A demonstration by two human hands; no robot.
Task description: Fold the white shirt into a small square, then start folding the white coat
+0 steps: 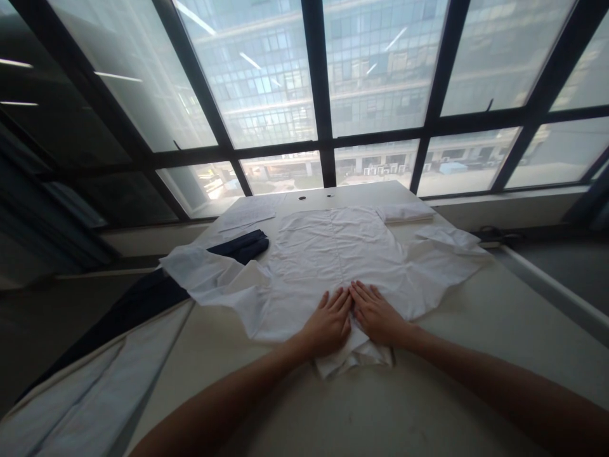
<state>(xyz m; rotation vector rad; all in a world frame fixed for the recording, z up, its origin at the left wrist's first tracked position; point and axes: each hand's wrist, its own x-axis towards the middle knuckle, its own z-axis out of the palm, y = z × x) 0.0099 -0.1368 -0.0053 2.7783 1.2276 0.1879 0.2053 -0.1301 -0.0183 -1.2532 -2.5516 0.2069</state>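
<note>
A white shirt (333,244) lies spread on the white table, its collar end toward me and its sleeves out to the left and right. Light wrinkles run across its body, and a seam or placket line goes down the middle. My left hand (329,322) rests flat on the cloth near the collar, fingers stretched out. Right beside it, my right hand (375,314) is also flat, palm down, with its fingertips meeting the left ones. Neither hand grips the cloth.
A dark navy garment (245,246) lies partly under the left sleeve and hangs off the table's left side. Papers (250,212) sit at the back left, folded white cloth (406,211) at the back right. Beyond the table (504,343) stand large framed windows (375,70).
</note>
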